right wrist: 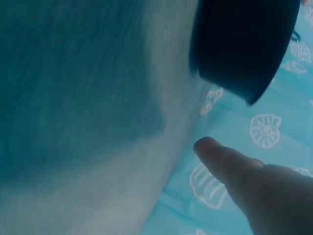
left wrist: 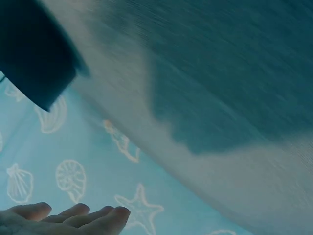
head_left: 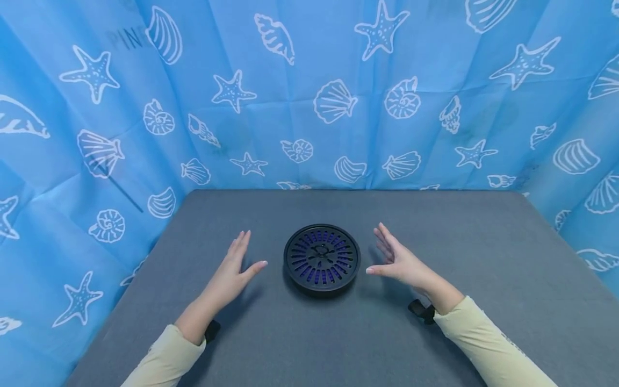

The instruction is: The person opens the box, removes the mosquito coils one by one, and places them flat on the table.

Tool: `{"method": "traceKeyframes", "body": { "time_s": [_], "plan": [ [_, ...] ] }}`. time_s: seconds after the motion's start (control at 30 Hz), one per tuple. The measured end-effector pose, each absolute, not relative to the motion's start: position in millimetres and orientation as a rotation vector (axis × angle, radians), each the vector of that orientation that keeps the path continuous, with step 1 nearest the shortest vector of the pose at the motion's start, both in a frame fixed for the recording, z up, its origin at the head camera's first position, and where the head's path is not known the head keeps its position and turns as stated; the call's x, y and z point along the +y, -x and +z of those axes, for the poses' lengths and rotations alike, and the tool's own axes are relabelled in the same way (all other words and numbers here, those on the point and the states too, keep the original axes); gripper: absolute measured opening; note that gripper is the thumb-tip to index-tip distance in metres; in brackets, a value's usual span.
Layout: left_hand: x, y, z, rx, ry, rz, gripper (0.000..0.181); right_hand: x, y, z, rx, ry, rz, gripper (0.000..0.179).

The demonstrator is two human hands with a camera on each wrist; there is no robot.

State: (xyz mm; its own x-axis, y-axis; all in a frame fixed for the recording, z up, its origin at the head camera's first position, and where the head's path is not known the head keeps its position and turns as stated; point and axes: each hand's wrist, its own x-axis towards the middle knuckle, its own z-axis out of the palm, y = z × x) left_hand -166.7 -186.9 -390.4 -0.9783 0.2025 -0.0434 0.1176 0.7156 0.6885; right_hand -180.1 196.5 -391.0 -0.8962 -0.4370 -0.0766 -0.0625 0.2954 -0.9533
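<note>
Your left hand (head_left: 231, 272) has its fingers extended and the thumb spread wide from them, just beside the round black container (head_left: 322, 260) but apart from it. Your right hand (head_left: 402, 262) mirrors it on the other side, thumb and gently bent fingers well parted, also clear of the container. Between your hands, the container sits upright on the grey table (head_left: 329, 344), its slotted lid (head_left: 309, 269) on top.
</note>
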Motion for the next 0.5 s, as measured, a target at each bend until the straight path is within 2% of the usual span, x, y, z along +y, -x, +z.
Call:
{"method": "traceKeyframes", "body": {
  "time_s": [0.5],
  "plan": [
    [-129.2,168.1,-389.2,2.767,-0.388,1.585,0.061,171.6,192.2,-407.1,2.072,0.429,-1.552,0.114]
  ]
}}
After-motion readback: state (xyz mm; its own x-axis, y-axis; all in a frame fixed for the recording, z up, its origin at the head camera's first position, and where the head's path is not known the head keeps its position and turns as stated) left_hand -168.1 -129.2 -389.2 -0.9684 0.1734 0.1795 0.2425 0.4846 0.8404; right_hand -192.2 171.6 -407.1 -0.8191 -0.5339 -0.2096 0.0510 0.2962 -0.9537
